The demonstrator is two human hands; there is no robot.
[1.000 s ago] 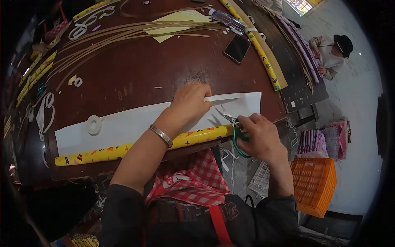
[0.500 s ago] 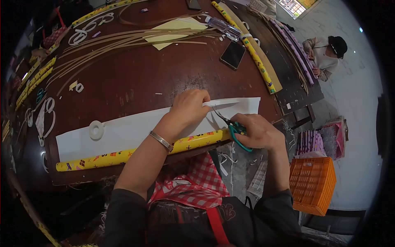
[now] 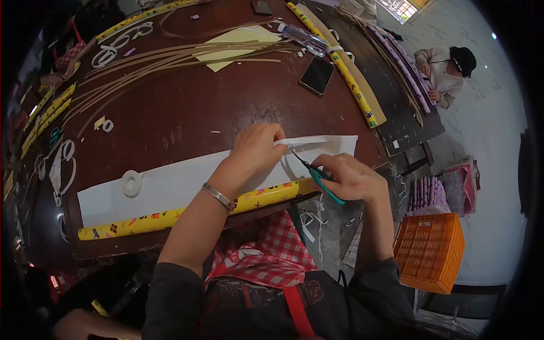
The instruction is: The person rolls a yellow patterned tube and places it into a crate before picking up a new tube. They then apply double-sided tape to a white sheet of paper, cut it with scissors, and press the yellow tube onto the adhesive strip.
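Note:
A sheet of yellow patterned wrapping paper lies white side up on the table, its near edge rolled into a yellow tube (image 3: 161, 220). My left hand (image 3: 258, 148) pinches the far edge of the white paper (image 3: 215, 164), lifting it slightly. In my right hand (image 3: 354, 175) are scissors with teal handles (image 3: 328, 188). Their dark blades point up and left, with the tips at the paper's edge beside my left fingertips. The blades look nearly closed. A roll of white tape (image 3: 132, 183) rests on the paper to the left.
Brown strips (image 3: 170, 54), a yellow sheet (image 3: 235, 48), a phone (image 3: 318, 76) and a plastic bottle (image 3: 305, 38) lie farther back. Another yellow roll (image 3: 345, 79) runs along the right edge. An orange crate (image 3: 429, 252) stands on the floor; a co-worker (image 3: 445, 76) sits at right.
The scissor blades have closed from a wider opening, and their handles have come together. My hands stay at nearly the same spot. Another person's arm has appeared at the lower left.

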